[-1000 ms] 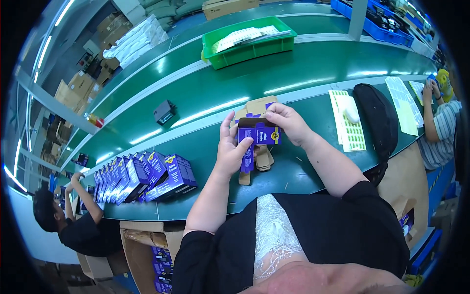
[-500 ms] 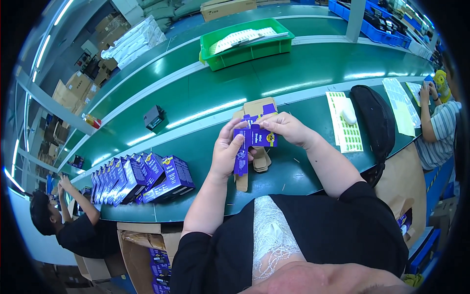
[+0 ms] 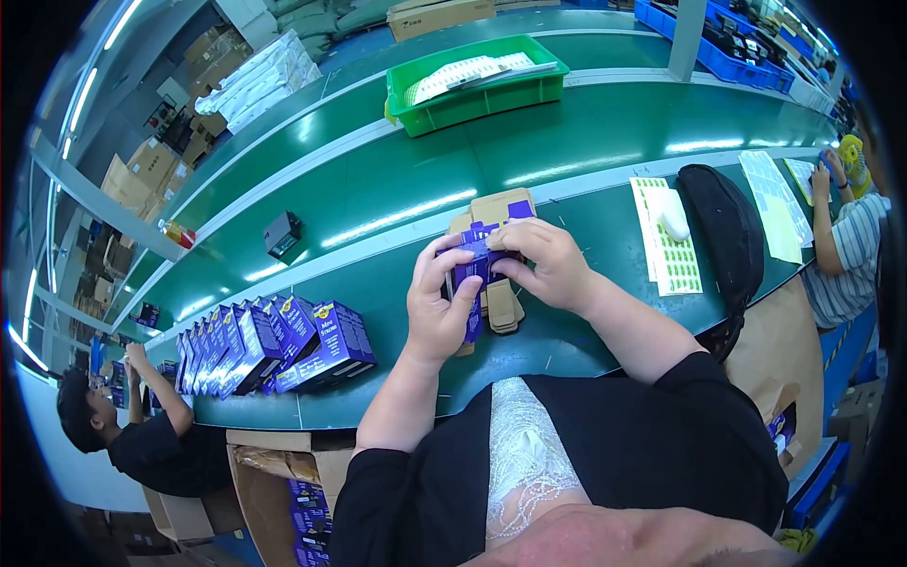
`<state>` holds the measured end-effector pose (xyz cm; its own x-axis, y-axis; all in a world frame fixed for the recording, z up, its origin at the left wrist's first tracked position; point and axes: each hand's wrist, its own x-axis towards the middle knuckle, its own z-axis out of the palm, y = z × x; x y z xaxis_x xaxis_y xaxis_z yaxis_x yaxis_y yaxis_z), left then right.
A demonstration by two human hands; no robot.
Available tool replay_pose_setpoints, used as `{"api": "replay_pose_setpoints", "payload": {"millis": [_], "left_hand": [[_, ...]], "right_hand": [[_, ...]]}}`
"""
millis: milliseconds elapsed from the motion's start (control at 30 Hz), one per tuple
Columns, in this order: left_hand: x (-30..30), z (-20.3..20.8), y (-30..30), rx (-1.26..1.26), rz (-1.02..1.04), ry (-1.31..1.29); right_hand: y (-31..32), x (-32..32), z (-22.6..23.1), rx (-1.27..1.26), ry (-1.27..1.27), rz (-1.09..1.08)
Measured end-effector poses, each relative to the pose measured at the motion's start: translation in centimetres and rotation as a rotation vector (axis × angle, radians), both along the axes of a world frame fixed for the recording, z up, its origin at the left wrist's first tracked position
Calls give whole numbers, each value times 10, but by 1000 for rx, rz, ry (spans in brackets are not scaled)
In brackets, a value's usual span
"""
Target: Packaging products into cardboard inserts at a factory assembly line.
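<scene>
Between my hands is a purple printed carton (image 3: pixel 470 274), partly folded, its lower panel hanging below my fingers. My left hand (image 3: pixel 438 300) grips its left side, thumb on the front. Across its upper right edge, the fingers of my right hand (image 3: pixel 545 260) are bent and pressed onto the card. Much of the carton is hidden by my fingers. Under it lie flat brown and purple carton blanks (image 3: pixel 504 308) on the green bench. To the left stands a row of formed purple boxes (image 3: pixel 326 342), leaning against each other.
A green bin (image 3: pixel 477 109) with sheets is at the back. On the right lie sticker sheets (image 3: pixel 677 269), a white mouse-shaped object (image 3: pixel 673 215) and a black pouch (image 3: pixel 720 231). A small black box (image 3: pixel 282 233) sits on the belt. Co-workers are at both sides; an open cardboard box (image 3: pixel 269 463) is below.
The carton has turned and its panels are folded closer. My right fingers have come down onto it. The small black box has slid left along the belt.
</scene>
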<state>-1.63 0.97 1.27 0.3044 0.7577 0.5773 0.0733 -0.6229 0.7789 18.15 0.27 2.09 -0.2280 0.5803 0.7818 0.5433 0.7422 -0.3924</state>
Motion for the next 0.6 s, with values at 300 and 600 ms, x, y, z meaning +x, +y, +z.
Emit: {"api": "replay_pose_setpoints", "payload": {"millis": [300, 600], "left_hand": [[4, 5, -6, 64, 17, -19], [8, 6, -11, -94, 59, -75]], "right_hand": [[-6, -7, 3, 227, -4, -91], [-8, -6, 2, 270, -15, -114]]}}
